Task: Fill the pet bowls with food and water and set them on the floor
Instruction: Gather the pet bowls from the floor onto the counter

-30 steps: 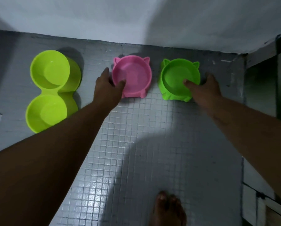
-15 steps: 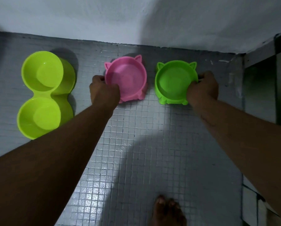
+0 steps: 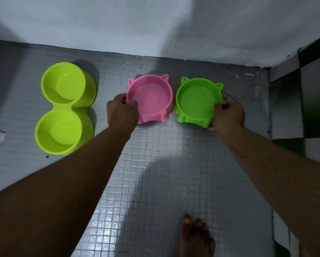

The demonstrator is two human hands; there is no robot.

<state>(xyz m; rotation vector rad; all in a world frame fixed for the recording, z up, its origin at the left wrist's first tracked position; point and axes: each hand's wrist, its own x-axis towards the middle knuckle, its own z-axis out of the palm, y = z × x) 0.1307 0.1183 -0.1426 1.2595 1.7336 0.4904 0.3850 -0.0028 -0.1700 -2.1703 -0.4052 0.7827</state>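
The left hand (image 3: 122, 112) grips the left rim of the pink bowl (image 3: 150, 98), thumb hooked inside. The right hand (image 3: 227, 114) grips the right rim of the green bowl (image 3: 197, 102) the same way. Both eared bowls sit just beside each other on the tiled floor (image 3: 155, 164) near the wall (image 3: 155, 25). A lime double bowl (image 3: 64, 108) lies well to the left.

Our left hand (image 3: 123, 112) is covering the near-left rim of the pink plastic cat-eared bowl (image 3: 151, 97), and our right hand (image 3: 227, 114) is hiding the near-right wall of the green plastic cat-eared bowl (image 3: 196, 101). We are not seeing where most fingertips are lying. The bottom edge is cutting off our bare foot (image 3: 194, 238).
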